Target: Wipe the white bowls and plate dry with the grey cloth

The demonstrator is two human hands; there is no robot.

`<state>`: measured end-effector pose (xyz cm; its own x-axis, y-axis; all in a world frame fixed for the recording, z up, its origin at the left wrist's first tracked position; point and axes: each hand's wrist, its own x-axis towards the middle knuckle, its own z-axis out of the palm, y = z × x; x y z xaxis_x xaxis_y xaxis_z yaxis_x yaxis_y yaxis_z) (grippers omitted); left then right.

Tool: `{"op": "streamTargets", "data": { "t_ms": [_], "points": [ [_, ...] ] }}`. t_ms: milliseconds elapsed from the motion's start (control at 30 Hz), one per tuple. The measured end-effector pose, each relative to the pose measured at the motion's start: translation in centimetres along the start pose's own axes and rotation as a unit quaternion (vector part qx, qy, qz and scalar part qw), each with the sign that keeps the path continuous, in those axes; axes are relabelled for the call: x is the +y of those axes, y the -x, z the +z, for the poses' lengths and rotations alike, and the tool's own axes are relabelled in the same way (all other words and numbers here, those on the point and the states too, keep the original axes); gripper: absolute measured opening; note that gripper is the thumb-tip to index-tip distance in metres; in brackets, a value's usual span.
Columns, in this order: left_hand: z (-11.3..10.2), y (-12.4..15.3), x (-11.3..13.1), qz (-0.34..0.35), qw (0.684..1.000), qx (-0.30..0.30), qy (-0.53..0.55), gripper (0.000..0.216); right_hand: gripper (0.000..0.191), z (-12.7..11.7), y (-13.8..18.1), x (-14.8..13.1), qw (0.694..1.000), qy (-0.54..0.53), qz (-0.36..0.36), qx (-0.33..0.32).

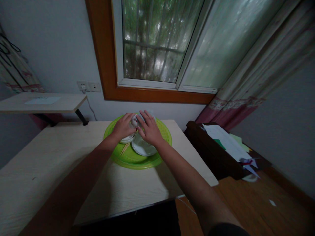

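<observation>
Both my hands are out in front of me over the green tray (128,161), which sits toward the far edge of the pale wooden table (49,170), straight ahead under the window (157,42). My left hand (123,127) is cupped, fingers curled down onto a small white cup (134,121) at the back of the tray, and my right hand (149,128) lies just beside it, fingers spread flat and reaching over the same cup from the other side, so the two hands nearly meet on top of it. The cup sits dead centre between them, neither hand clearly nearer; how firmly either one grips it I cannot tell, since my fingers hide most of it. Under my left hand there's a small white dish (127,139), and under my right wrist a larger white plate (144,148), the two touching or overlapping on the tray. A pair of wooden chopsticks (125,148) pokes out from beneath the small dish, long axis pointing back toward me and slightly left. The dishes crowd close below the cup. Off to my right, well apart, a dark desk (211,150) carries loose papers (227,141); to the left, a small side table (41,102) stands against the wall.
</observation>
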<state>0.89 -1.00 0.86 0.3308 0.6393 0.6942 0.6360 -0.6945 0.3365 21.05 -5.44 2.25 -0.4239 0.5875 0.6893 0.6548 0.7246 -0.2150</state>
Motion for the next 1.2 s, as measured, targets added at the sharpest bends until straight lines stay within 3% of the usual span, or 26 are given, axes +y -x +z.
{"op": "streamTargets", "data": {
  "t_ms": [100,267,400,533,767,1033,1200],
  "points": [
    [0.2,0.0,-0.2,-0.003,1.0,0.012,-0.002,0.064,0.055,0.3,0.0,0.6,0.999,-0.028,0.023,0.029],
    [0.2,-0.1,-0.5,-0.05,0.996,0.053,0.041,0.068,0.061,0.8,0.2,3.0,0.981,-0.119,0.126,0.089],
    [0.0,-0.2,-0.4,-0.085,0.987,0.07,0.121,0.069,0.077,1.4,0.4,4.2,0.953,-0.194,0.208,0.101],
    [0.0,-0.1,-0.5,-0.108,0.975,0.07,0.182,0.07,0.098,2.1,0.5,4.6,0.936,-0.236,0.241,0.105],
    [1.3,0.1,-1.6,-0.122,0.963,0.047,0.236,0.069,0.087,2.1,0.4,4.8,0.951,-0.187,0.209,0.131],
    [1.3,0.2,-1.8,-0.074,0.981,0.036,0.178,0.074,0.078,1.2,0.3,4.2,0.973,-0.137,0.138,0.128],
    [1.5,0.3,-1.8,-0.109,0.984,0.031,0.138,0.07,0.073,0.6,0.2,3.7,0.984,-0.112,0.096,0.101]
  ]
}}
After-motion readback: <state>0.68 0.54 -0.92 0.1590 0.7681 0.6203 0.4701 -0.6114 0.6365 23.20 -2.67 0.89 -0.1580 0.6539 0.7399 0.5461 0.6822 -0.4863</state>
